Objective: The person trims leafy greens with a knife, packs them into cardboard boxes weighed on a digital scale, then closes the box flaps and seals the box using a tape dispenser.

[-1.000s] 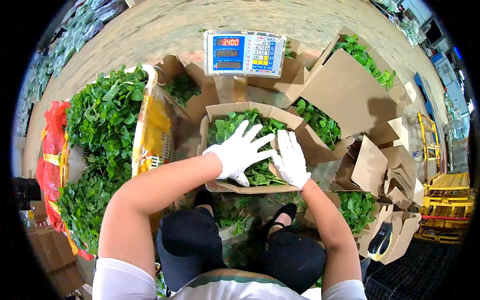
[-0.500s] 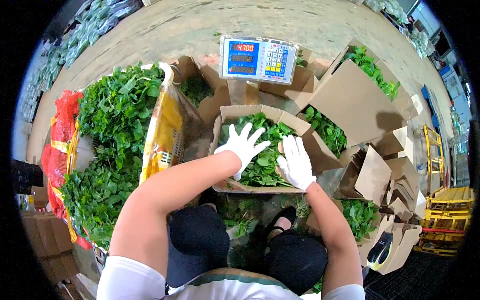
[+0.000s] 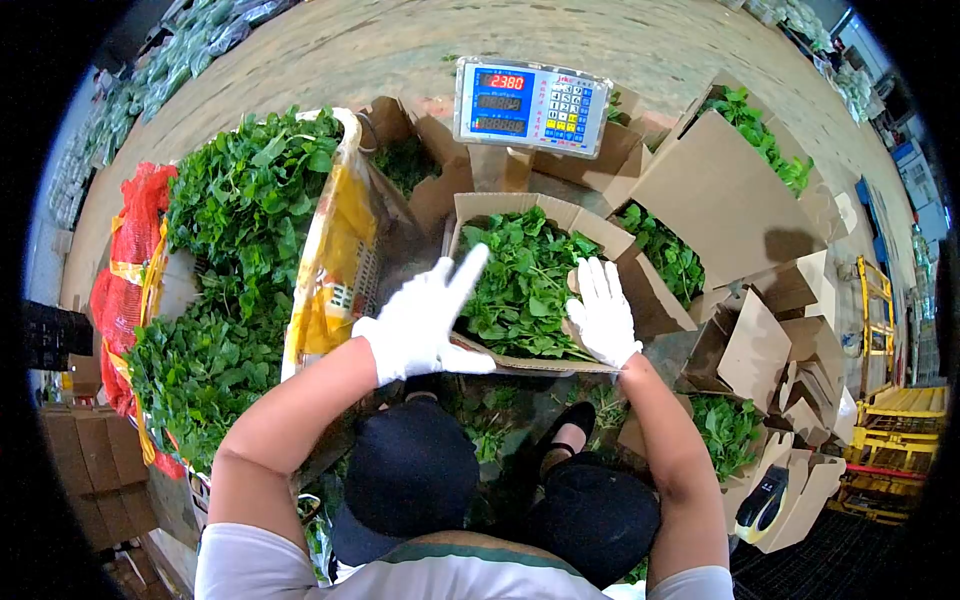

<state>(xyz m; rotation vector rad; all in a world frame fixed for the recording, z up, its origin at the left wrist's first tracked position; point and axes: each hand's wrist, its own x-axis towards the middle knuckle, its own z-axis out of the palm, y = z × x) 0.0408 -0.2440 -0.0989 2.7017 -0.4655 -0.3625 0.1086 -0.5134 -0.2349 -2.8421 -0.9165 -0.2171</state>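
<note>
Leafy greens (image 3: 525,285) fill an open cardboard box (image 3: 570,215) in front of me. My left hand (image 3: 425,320), in a white glove, is over the box's left edge with thumb and fingers apart, holding nothing. My right hand (image 3: 603,312), also gloved in white, lies with its fingers extended on the greens at the box's right side. Behind the box, a scale display (image 3: 533,107) shows 2380 in red digits.
On the left, a large crate (image 3: 335,250) heaped with greens stands beside a red mesh bag (image 3: 130,270). Cardboard boxes (image 3: 715,185) with greens stand at the right, near folded cardboard (image 3: 750,350) and yellow metal racks (image 3: 895,420).
My left hand has lifted off the greens and moved left to the box's edge. My right hand stays at the right side. The display's reading has dropped from 4.700. The view has shifted slightly.
</note>
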